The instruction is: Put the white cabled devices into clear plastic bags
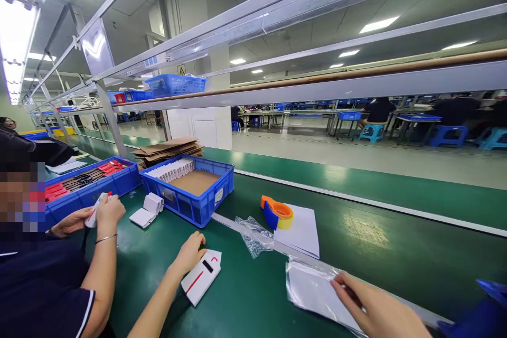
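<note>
My left hand [190, 254] has its fingers curled over the upper edge of a flat white box [202, 278], which carries a red line and a black rectangle and lies slanted on the green table. On the right, my right hand [370, 303] pinches the edge of a clear plastic bag [312, 288] between thumb and fingers. White sheets show in or beneath the bag; which, I cannot tell. Between the hands and farther back lies a crumpled clear plastic bag [255, 236]. An orange and blue tape dispenser [277, 212] rests on white paper [304, 232].
A blue bin [204, 203] holds a row of white pieces; flattened cardboard [168, 150] is piled behind it. White boxes [147, 210] lie left of it. A co-worker's hands [105, 214] hold a white item near a blue tray [129, 182] of red and black tools. A shelf runs overhead.
</note>
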Available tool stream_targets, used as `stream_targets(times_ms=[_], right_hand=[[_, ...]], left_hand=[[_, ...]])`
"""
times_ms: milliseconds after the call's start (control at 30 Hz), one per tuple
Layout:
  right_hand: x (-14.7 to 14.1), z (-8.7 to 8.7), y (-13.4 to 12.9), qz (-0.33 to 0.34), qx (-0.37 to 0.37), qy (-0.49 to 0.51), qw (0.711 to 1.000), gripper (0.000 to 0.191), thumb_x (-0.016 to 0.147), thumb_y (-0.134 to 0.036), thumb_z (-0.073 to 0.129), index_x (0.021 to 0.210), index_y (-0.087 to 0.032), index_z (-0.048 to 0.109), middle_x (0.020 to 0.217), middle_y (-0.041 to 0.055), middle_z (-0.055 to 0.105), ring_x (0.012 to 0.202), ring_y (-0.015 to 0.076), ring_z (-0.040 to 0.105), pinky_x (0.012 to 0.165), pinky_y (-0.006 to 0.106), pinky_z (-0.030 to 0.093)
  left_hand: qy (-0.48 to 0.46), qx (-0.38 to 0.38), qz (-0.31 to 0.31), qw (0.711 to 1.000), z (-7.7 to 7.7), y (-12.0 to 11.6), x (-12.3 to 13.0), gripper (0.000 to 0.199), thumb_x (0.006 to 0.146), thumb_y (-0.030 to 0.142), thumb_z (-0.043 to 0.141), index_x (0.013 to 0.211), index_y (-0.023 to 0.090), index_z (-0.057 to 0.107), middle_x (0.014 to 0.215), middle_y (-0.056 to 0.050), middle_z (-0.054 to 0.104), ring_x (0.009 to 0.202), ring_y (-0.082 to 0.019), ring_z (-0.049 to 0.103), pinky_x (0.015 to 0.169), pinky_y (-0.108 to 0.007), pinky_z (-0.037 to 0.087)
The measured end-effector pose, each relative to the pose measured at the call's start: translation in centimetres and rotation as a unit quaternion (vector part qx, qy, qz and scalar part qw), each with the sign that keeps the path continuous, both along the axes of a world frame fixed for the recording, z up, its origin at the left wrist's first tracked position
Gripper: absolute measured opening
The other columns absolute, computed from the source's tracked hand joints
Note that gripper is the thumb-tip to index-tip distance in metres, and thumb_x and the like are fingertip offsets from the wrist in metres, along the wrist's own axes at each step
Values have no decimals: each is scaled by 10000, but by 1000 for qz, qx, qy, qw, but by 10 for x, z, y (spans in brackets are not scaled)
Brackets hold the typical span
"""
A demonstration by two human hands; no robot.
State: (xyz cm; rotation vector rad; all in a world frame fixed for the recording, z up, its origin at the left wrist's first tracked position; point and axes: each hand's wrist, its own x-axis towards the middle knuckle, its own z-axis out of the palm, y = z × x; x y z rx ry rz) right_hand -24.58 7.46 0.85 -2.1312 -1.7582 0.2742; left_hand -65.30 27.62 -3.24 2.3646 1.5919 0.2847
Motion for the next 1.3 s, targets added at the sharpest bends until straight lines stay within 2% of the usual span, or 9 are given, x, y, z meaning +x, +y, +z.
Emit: stream_targets(times_ms=[67,200,267,367,533,733,933,1100,1300], right_hand=[[-14,18,32,32,-51,-72,996,365,1002,-409,317,906,-283,647,918,84,809,847,335,763,649,433,530],[-24,33,110,42,-28,-110,993,292,1042,-257,402,994,-186,680,990,111,783,947,292,734,760,415,539],[-25,29,149,29,-2,-117,993,235,1048,-296,489,1156,-167,654,1148,95,734,1080,247,685,859,407,554],[-27,17,195,17,10,-120,993,294,1019,-413,581,1166,-172,664,1181,78,711,1101,238,670,945,456,548],[-28,-2,223,16,-4,-89,996,220,969,-363,677,1046,-158,697,1068,51,734,979,217,703,925,456,561],[1,11,195,-54,90,45,994,242,1041,-370,531,1114,-169,644,971,28,717,857,185,697,802,378,569],[22,59,125,-93,163,131,973,368,949,-469,303,872,-224,567,716,23,629,695,220,601,659,333,462],[-12,83,55,33,80,180,980,482,855,-655,431,672,-241,599,690,20,685,691,233,630,634,315,453],[-70,82,-4,171,-32,223,959,341,915,-573,561,866,-246,645,897,4,708,865,234,612,757,309,409]], left_hand=[[-5,1,-1,1000,-3,-7,6,113,898,91,543,939,194,566,1067,-56,616,1032,-212,590,895,-309,441],[-16,-8,-1,1000,-4,-12,12,131,884,85,485,844,208,502,999,-62,600,978,-234,584,857,-328,416],[-24,-14,-1,1000,-3,-11,13,149,881,81,462,813,213,475,967,-61,592,937,-234,585,830,-328,411],[-45,-25,-6,999,-1,-10,12,174,877,84,443,770,221,448,916,-48,581,875,-222,582,787,-313,404],[-111,-42,-17,993,-1,-4,9,141,838,142,478,730,227,445,785,-9,560,732,-194,547,686,-290,382],[-250,-33,4,968,13,10,10,96,857,307,475,808,241,425,682,40,494,660,-170,519,640,-272,393],[-363,-29,-12,931,62,-1,36,279,857,441,546,1010,208,535,824,-1,588,771,-180,593,711,-282,462],[-401,-98,-110,904,109,-54,86,223,861,355,628,1003,183,630,844,-18,651,773,-164,605,713,-259,470],[-424,-153,-209,868,133,-109,132,182,851,258,690,1012,174,679,801,-24,699,764,-172,615,714,-258,450]])
